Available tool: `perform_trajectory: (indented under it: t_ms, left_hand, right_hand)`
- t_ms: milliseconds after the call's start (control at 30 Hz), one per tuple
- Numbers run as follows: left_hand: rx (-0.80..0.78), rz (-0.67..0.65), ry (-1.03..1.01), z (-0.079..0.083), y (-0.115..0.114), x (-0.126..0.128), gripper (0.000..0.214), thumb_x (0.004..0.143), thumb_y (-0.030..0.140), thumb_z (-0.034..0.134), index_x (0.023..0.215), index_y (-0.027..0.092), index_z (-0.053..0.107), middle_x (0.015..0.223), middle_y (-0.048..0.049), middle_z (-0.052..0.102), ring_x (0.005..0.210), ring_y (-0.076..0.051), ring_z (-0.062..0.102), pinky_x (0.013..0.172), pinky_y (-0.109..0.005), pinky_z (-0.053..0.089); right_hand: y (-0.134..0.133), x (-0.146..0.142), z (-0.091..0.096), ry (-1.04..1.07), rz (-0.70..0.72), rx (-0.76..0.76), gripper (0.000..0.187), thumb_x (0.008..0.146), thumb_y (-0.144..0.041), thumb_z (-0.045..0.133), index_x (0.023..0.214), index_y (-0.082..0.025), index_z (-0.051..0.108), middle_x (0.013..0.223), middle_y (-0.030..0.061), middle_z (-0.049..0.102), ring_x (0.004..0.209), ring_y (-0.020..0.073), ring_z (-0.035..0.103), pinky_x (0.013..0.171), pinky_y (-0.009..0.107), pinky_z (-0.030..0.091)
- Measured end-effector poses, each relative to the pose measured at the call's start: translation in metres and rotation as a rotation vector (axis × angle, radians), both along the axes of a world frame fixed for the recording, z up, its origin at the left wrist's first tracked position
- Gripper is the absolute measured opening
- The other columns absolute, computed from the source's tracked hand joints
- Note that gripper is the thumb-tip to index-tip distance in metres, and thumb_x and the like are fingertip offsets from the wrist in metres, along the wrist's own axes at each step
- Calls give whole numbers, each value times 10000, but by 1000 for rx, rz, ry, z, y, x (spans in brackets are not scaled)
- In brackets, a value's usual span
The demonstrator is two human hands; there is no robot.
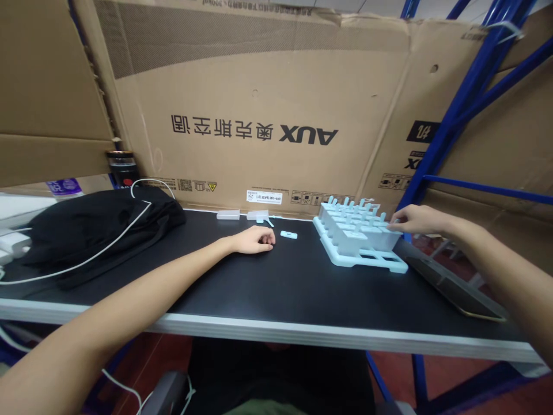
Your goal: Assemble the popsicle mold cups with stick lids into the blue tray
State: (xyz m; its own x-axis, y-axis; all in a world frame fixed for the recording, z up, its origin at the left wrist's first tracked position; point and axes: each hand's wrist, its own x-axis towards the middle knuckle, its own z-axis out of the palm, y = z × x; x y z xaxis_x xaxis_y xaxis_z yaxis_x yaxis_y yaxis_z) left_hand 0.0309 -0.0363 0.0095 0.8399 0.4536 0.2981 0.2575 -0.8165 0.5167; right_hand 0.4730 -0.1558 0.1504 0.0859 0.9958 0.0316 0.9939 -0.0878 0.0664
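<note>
My left hand [254,239] rests on the black tabletop with its fingers curled in, and nothing shows in it. Just right of it lies a small flat light-blue piece [288,235]. Behind it are a translucent case [258,215] with a thin blue stick-like part [270,222] and another translucent case [228,215]. At the right stands a light-blue popsicle mold set [354,233], its rows of molds with upright sticks set in a slotted tray [341,260]. My right hand [419,220] pinches at the right end of a mold in the set; its fingertips are partly hidden.
A dark phone-like slab [458,288] lies at the right end of the table. Black cloth [103,230] and a white cable [108,252] cover the left end, near a dark jar [122,168]. A cardboard wall [242,75] closes the back, with a blue metal post [449,127] at right.
</note>
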Motion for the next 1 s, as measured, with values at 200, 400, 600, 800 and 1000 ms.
perform_trajectory:
  t_ms: [200, 400, 600, 800, 1000]
  left_hand:
    - [2, 2, 5, 2, -2, 0, 166, 820, 282, 625, 938, 167, 639, 882, -47, 653, 804, -155, 602, 719, -268, 471]
    - [153, 38, 60, 1, -2, -1, 161, 846, 323, 591, 943, 200, 629, 962, -47, 630, 917, -189, 586, 831, -310, 472]
    - [490, 516, 78, 5, 7, -13, 298, 860, 342, 534, 1118, 204, 594, 1251, -122, 544, 1211, -306, 459, 1036, -452, 378]
    - [424, 942, 224, -4, 34, -43, 525, 864, 403, 511, 1315, 135, 500, 1552, -212, 267, 1474, -404, 104, 1147, -541, 207]
    - [264, 960, 382, -1, 40, -53, 468, 916, 468, 405, 1279, 181, 479, 1386, -177, 515, 1337, -354, 411, 1044, -493, 366]
  right_hand:
    - [7, 11, -2, 11, -15, -80, 324, 763, -484, 595, 756, -180, 706, 768, 85, 706, 742, 251, 632, 690, 340, 423]
    - [4, 6, -7, -18, -45, -56, 285, 771, -448, 586, 768, -180, 680, 774, 88, 706, 762, 261, 641, 701, 342, 431]
    - [-17, -34, 4, -13, -24, 485, 274, 835, -422, 490, 831, -176, 610, 922, 148, 699, 884, 283, 635, 727, 340, 440]
    - [-28, -156, -17, -62, 443, 482, 268, 903, -392, 403, 955, -235, 612, 984, 97, 691, 923, 248, 627, 784, 330, 451]
    - [26, -230, -98, -275, 536, 153, 305, 923, -245, 418, 1120, -150, 630, 1171, 149, 659, 1112, 278, 576, 877, 364, 462]
